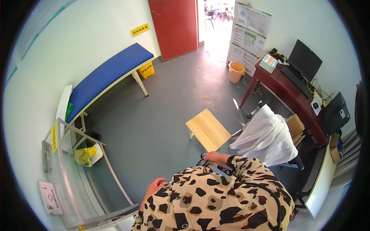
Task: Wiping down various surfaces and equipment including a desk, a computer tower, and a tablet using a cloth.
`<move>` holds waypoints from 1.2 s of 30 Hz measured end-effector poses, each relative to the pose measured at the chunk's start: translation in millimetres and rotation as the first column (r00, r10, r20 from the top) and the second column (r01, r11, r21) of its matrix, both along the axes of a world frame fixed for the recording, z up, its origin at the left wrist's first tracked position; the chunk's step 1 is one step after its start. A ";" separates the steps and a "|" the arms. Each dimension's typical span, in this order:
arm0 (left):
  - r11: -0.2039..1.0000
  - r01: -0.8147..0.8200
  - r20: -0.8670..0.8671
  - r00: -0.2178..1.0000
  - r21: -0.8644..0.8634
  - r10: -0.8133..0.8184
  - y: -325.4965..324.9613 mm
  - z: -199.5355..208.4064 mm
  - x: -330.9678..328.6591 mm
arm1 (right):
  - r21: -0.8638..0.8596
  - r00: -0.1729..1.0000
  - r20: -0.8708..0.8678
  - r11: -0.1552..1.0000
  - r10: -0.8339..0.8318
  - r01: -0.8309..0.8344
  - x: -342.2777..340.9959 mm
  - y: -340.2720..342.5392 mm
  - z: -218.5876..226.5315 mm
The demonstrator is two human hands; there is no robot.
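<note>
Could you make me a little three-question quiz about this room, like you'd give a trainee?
1. True or false: the right hand is at a dark object held near the small wooden table.
2. What lies draped over the chair by the dark red desk?
A. a white garment
B. a green towel
C. a yellow bag
3. Fill the gap: the padded top of the couch along the wall is ____.

Key
1. True. What the dark object is cannot be told.
2. A, the white garment.
3. Blue. The left hand hangs lower down, seemingly holding nothing.
</note>
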State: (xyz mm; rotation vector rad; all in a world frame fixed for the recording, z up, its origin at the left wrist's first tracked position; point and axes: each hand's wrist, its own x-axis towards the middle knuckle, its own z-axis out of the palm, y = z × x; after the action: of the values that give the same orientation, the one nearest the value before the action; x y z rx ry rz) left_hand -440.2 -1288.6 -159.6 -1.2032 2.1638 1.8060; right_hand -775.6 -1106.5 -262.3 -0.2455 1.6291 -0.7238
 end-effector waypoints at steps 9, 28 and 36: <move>0.982 0.187 0.010 0.982 -0.003 -0.187 -111.6 -2.1 -82.4 | -0.094 0.987 0.062 0.984 -0.145 0.151 -55.8 -117.5 26.4; 0.672 0.736 0.071 0.676 -0.080 -0.733 -401.9 6.7 -318.3 | 0.011 0.865 -0.342 0.918 -0.368 0.395 -145.9 -200.5 -3.7; 0.590 0.804 0.166 0.592 -0.066 -0.789 -475.3 15.1 -469.8 | 0.011 0.876 -0.453 0.982 -0.165 0.191 -263.4 -236.1 -51.2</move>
State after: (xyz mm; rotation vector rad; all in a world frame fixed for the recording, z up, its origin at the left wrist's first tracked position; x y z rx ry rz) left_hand -910.0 -1763.9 -144.4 -0.1866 2.2167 1.1498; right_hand -1039.0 -1342.6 -313.5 -0.2365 2.1350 -0.7994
